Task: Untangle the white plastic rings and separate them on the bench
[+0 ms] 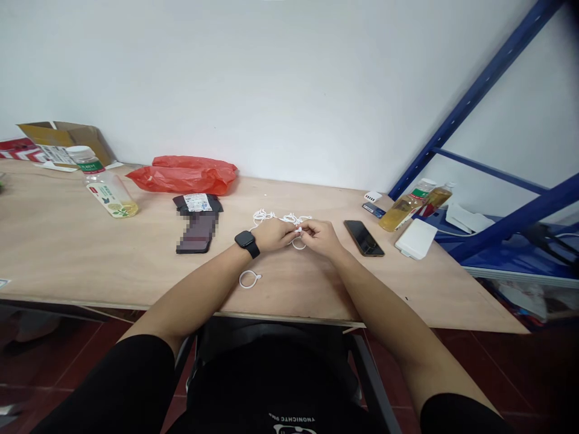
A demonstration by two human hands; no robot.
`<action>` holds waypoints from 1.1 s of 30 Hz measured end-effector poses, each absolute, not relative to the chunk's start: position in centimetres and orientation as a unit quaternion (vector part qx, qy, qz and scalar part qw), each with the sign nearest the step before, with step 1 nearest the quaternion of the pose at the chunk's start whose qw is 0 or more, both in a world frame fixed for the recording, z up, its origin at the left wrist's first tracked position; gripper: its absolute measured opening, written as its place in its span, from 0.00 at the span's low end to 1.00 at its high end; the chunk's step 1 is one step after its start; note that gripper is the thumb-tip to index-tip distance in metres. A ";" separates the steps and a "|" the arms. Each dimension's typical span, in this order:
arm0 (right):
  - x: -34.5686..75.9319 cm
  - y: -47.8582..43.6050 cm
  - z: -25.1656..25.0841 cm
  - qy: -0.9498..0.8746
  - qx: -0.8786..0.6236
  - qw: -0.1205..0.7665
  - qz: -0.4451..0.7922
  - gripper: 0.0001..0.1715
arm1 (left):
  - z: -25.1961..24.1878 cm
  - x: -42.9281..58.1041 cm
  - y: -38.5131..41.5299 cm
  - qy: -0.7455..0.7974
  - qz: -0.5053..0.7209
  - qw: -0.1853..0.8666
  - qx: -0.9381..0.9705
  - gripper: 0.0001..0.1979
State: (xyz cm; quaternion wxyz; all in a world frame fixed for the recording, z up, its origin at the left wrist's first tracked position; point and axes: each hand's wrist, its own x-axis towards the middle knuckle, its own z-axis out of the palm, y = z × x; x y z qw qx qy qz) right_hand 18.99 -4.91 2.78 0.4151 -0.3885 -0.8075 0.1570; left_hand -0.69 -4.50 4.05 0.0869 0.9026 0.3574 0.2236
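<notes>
Over the middle of the table, my left hand (274, 234) and my right hand (322, 237) meet with fingers pinched together. Between their fingertips is the small white end of a white plastic ring (298, 247), whose loop hangs below the fingers. Both hands appear to grip this ring, though the exact grip is partly hidden. A similar white ring with a small knob (248, 279) lies alone near the table's front edge. Just beyond my hands is a loose pile of white rings (262, 216), partly covered by the fingers.
Right of my hands lie a phone (363, 237) and a white case (416, 239), near a drink bottle (404, 208) and a blue metal frame (479, 78). To the left are a dark package (197, 226), a red plastic bag (185, 175), another bottle (108, 190) and a cardboard box (85, 138).
</notes>
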 end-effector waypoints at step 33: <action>13.3 -9.5 2.4 -0.902 -0.194 0.272 0.273 0.05 | 3.7 -1.9 -3.2 0.514 0.355 0.145 0.767 0.20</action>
